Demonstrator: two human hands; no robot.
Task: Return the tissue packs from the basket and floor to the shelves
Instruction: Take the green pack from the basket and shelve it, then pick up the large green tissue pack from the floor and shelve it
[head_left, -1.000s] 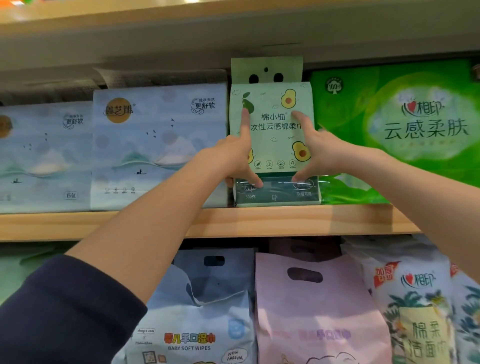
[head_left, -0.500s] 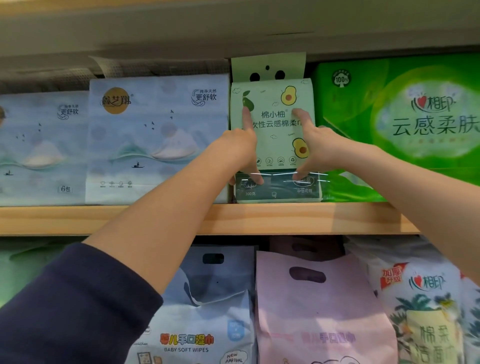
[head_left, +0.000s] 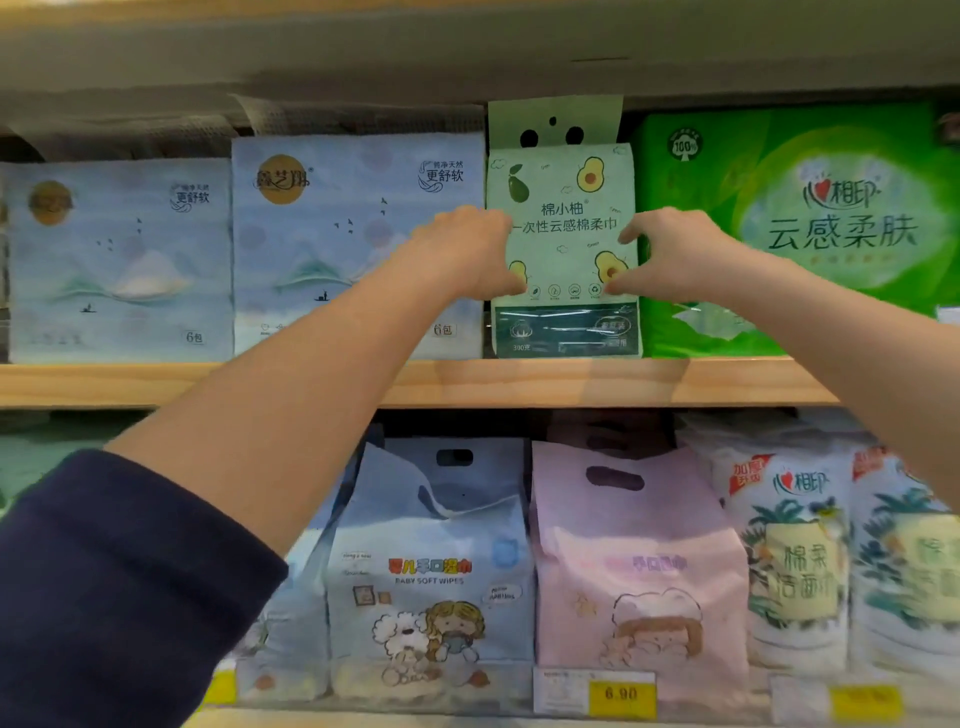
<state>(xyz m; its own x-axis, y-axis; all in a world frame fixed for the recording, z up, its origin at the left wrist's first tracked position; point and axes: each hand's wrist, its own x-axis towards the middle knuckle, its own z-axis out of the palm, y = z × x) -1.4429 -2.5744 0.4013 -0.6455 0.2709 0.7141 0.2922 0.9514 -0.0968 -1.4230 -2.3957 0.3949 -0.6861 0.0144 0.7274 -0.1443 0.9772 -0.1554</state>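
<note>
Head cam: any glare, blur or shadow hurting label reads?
Head view: soft overall; large text on the avocado pack is legible, glare streaks cross its dark lower band. Head view: the baby wipes pack below is blurrier, small print lost; the yellow price tag reads. Head view: dim under the upper shelf board; faint shadow on the wooden shelf edge.

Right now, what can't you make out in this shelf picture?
- Head view: whether the left hand and right hand grip the avocado-print tissue pack; the hands cover its edges.
- Head view: lower-right yellow price tag, too blurred to read.
- Basket and floor: outside the frame.
</note>
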